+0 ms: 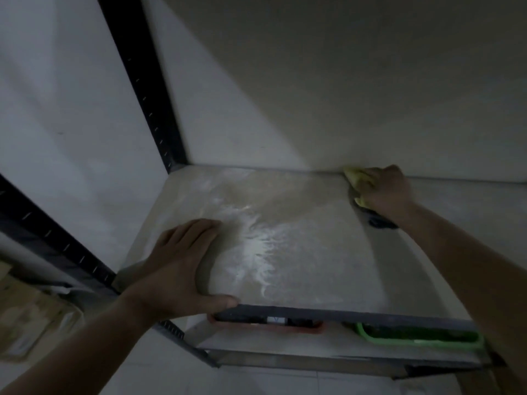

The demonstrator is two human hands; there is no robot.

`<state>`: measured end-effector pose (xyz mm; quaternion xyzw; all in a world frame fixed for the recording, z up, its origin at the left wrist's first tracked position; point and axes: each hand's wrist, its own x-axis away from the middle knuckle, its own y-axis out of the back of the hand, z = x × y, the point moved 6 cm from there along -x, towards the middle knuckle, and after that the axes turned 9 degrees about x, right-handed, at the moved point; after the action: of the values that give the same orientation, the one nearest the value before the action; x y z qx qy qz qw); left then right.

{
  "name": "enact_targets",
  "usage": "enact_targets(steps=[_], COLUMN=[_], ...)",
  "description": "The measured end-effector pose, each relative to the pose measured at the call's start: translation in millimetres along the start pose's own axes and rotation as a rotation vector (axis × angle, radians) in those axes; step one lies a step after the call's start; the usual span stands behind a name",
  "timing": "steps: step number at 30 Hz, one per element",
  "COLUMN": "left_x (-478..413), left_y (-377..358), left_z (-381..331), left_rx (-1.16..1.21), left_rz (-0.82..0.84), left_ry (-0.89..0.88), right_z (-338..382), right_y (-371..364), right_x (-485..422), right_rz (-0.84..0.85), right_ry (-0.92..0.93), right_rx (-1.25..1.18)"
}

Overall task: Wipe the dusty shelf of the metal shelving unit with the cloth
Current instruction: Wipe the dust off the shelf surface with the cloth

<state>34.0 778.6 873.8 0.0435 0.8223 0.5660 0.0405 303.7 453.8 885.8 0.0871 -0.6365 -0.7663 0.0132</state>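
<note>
1. My left hand (182,263) lies flat on the shelf (313,266) near its front left corner. The fingers are straight and released, and the thumb runs along the front edge.
2. My right hand (385,189) reaches to the back edge of the shelf where it meets the wall (342,81). Its fingers are curled over the yellow cloth (356,178) and press it down.
3. The cloth sits at the rear of the shelf, touching the wall line.
4. Pale dust streaks (256,240) cover the middle of the shelf, between my hands.
5. There is a dark patch (382,222) under my right wrist; dim light, possibly a shadow.
6. On the lower shelf are a red tray (268,328) and a green tray (422,342).
7. A black upright (142,81) stands at the rear left.
</note>
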Motion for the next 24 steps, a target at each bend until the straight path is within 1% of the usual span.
enact_targets(steps=[2, 4, 7, 10, 11, 14, 15, 16, 18, 19, 20, 21, 24], left_x=[0, -1, 0, 1, 0, 0, 1, 0, 0, 0, 0, 0, 1], left_y=[0, 0, 1, 1, 1, 2, 2, 3, 3, 3, 4, 4, 4], left_z=[1, 2, 3, 4, 4, 3, 3, 2, 1, 1, 1, 1, 1], left_rx=[0.006, 0.007, 0.012, 0.007, 0.0, 0.001, 0.013, 0.024, 0.037, 0.04, 0.046, 0.056, 0.079], left_rz=[-0.008, -0.013, -0.02, -0.022, -0.023, -0.024, -0.025, -0.026, -0.034, -0.039, -0.044, -0.051, -0.065], left_ry=[0.003, 0.003, 0.004, 0.011, 0.008, 0.007, 0.007, 0.005, 0.0, -0.001, 0.0, -0.001, -0.01], right_z=[9, 43, 120, 204, 225, 257, 255, 245, 206, 178, 148, 113, 30], right_y=[-7, -14, -28, -29, -30, -38, -35, -28, -7, 3, 12, 20, 24], right_x=[7, 11, 15, 34, 40, 46, 46, 43, 30, 22, 15, 11, 24], right_rz=[-0.041, -0.043, -0.014, -0.069, -0.065, 0.069, 0.098, 0.087, -0.023, -0.11, -0.158, -0.156, -0.052], right_ry=[-0.065, -0.031, 0.114, 0.332, 0.386, 0.484, 0.504, 0.506, 0.477, 0.461, 0.421, 0.348, 0.146], right_rx=[-0.054, -0.085, -0.08, -0.05, -0.076, -0.174, -0.188, -0.209, -0.176, -0.112, -0.057, -0.019, 0.067])
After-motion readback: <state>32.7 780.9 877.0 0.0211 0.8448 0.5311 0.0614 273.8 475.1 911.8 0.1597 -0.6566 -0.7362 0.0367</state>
